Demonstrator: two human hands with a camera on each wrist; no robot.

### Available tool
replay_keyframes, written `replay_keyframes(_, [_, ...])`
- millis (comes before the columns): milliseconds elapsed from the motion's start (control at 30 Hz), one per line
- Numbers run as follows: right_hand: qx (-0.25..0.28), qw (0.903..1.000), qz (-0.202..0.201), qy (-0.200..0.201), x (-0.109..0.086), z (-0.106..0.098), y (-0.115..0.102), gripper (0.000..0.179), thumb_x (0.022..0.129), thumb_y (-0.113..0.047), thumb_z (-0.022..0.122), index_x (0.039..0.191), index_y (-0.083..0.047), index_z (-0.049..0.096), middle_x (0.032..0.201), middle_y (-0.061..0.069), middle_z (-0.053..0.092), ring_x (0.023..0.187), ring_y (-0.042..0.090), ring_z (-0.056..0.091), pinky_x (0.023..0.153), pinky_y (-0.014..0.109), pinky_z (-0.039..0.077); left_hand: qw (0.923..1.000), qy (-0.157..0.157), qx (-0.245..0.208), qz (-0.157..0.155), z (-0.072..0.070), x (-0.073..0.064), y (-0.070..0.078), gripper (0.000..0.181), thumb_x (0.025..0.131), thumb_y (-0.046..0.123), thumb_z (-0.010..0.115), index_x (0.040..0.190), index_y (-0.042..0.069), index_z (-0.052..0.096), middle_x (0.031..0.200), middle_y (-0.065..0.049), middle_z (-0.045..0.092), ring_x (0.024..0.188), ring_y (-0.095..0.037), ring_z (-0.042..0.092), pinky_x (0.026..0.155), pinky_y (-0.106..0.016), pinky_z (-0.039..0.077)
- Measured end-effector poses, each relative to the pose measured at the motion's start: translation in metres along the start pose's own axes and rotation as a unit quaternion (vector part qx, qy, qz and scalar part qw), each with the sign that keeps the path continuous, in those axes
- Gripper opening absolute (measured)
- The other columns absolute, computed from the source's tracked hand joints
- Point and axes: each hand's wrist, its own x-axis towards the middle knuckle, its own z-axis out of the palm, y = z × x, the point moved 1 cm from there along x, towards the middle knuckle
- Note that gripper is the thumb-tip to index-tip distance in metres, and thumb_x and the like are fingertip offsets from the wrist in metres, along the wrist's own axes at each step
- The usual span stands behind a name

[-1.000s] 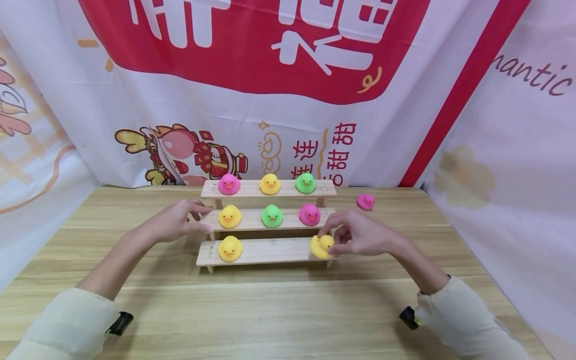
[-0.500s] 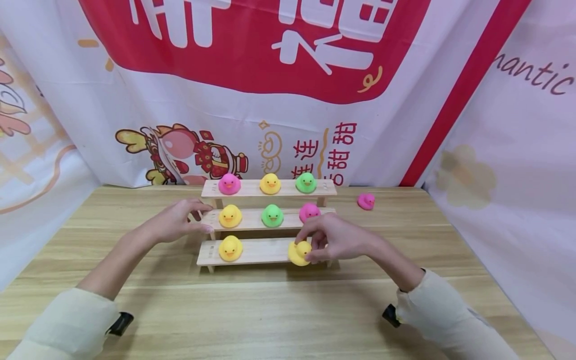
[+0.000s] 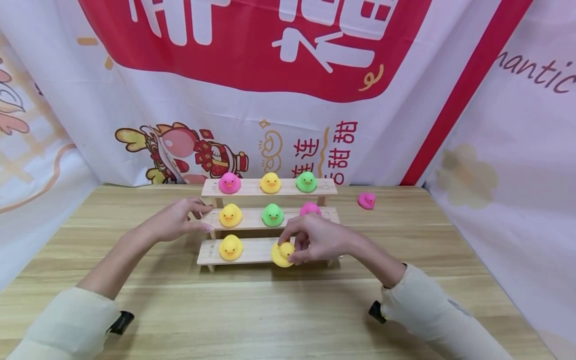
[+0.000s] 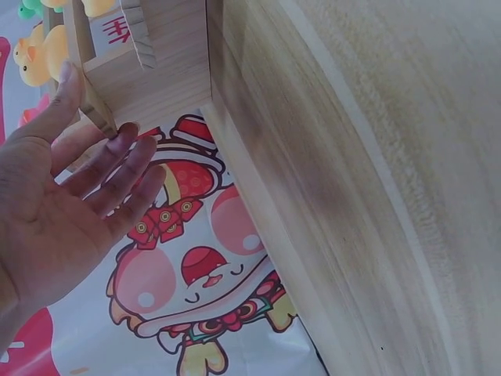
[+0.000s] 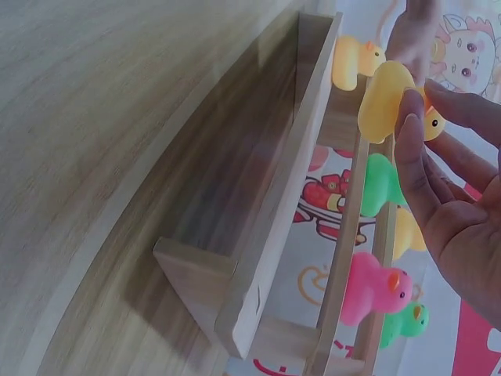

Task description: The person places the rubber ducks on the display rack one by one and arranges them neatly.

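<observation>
A three-step wooden stand [image 3: 255,257] bears small rubber ducks. My right hand [image 3: 319,237] pinches a yellow rubber duck [image 3: 281,255] between thumb and fingers over the bottom shelf; the right wrist view shows this duck's underside [image 5: 382,102], raised off the board. To its left on that shelf sits another yellow duck [image 3: 231,248]. My left hand [image 3: 180,220] holds the left end of the middle shelf, thumb in front and fingers behind. Yellow [image 3: 230,215], green [image 3: 272,215] and pink [image 3: 310,208] ducks stand on the middle shelf, the pink one partly hidden by my right hand.
Pink [image 3: 229,183], yellow [image 3: 270,183] and green [image 3: 306,182] ducks line the top shelf. A loose pink duck [image 3: 366,200] lies on the wooden table [image 3: 252,320], right of the stand. Printed white cloth [image 3: 387,130] hangs behind and at both sides.
My right hand has carried the yellow duck leftward along the bottom shelf, from its right end to about the middle. My left hand has stayed at the stand's left end.
</observation>
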Motion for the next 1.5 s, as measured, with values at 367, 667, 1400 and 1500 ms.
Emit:
replay_keyframes(367, [-0.025,0.9994,-0.006,0.024,0.011,0.007,0.001,0.027,0.088,-0.009,0.083,0.114,-0.005,0.075,0.104,0.001,0.070,0.074,0.005,0.063,0.070,0.025,0.059,1.0000,-0.001,0.002,-0.002,-0.001,0.000,0.000,0.058,0.092,0.028,0.081,0.131,-0.012,0.064,0.121,-0.026,0.067,0.101,-0.034,0.063,0.088,-0.055,0.055])
replay_keyframes(667, [-0.040,0.9965,0.002,0.073,0.015,0.016,0.001,0.027,0.087,-0.006,0.083,0.112,-0.001,0.075,0.101,0.003,0.071,0.076,0.004,0.065,0.071,0.022,0.059,1.0000,0.000,-0.002,-0.003,-0.001,0.000,0.001,0.057,0.092,0.027,0.081,0.130,-0.012,0.065,0.119,-0.025,0.067,0.100,-0.033,0.062,0.087,-0.052,0.055])
replay_keyframes(1400, [-0.080,0.9904,0.014,0.112,0.025,0.030,0.007,0.026,0.086,-0.013,0.086,0.108,-0.002,0.078,0.099,0.006,0.076,0.076,0.005,0.067,0.069,0.018,0.057,1.0000,0.000,-0.005,-0.004,-0.001,-0.002,-0.002,0.060,0.091,0.028,0.081,0.133,-0.011,0.063,0.120,-0.025,0.066,0.095,-0.028,0.060,0.083,-0.050,0.055])
replay_keyframes(1500, [-0.086,0.9894,0.019,0.116,0.026,0.031,0.008,0.026,0.086,-0.014,0.087,0.108,-0.002,0.078,0.100,0.006,0.076,0.076,0.006,0.067,0.069,0.018,0.056,1.0000,0.000,-0.004,-0.005,0.000,-0.001,-0.002,0.060,0.091,0.028,0.082,0.133,-0.011,0.063,0.119,-0.024,0.067,0.094,-0.027,0.060,0.081,-0.047,0.055])
